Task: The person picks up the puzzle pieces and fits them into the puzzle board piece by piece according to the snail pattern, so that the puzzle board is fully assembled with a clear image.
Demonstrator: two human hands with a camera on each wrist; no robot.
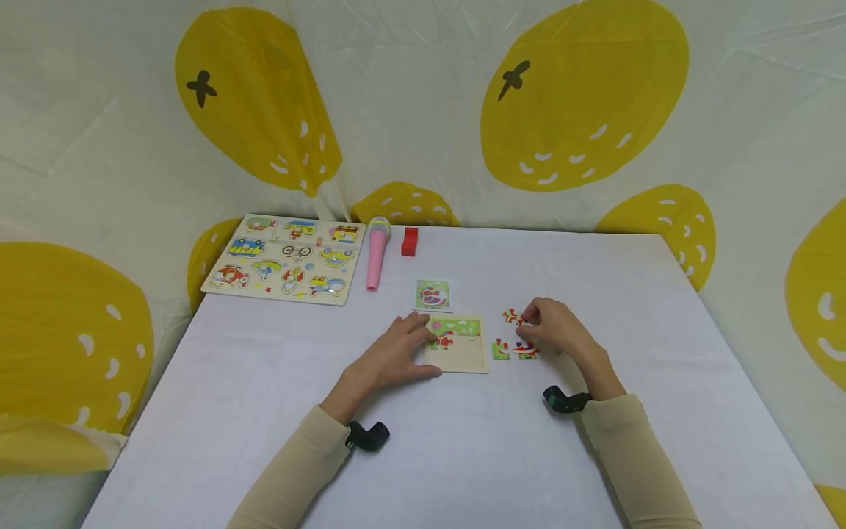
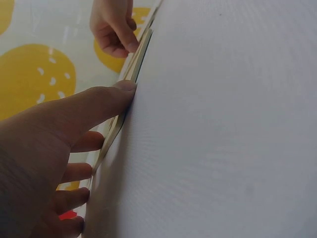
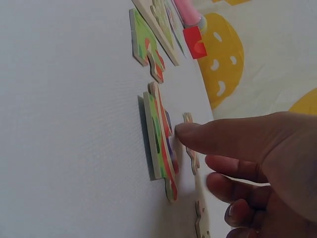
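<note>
My left hand [image 1: 399, 349] holds the wooden puzzle board [image 1: 463, 360] at its left side, the thumb along the near edge and the fingers at the left edge. A red and green puzzle piece [image 1: 444, 340] lies in the board's left part, beside the fingers. My right hand [image 1: 558, 327] hovers over loose puzzle pieces to the right of the board, thumb apart from the fingertips. In the right wrist view the thumb tip is close above a green and red piece [image 3: 158, 139]. Another piece [image 3: 190, 148] lies behind the thumb, near the fingertips. A green corner piece [image 1: 501, 350] sits nearest the board.
A small picture card [image 1: 432, 294] lies behind the board. Farther back are a pink toy microphone [image 1: 377, 257] and a red block [image 1: 409, 242]. A large vehicle peg puzzle [image 1: 284, 261] lies at the back left. White cloth [image 1: 463, 455] covers the table.
</note>
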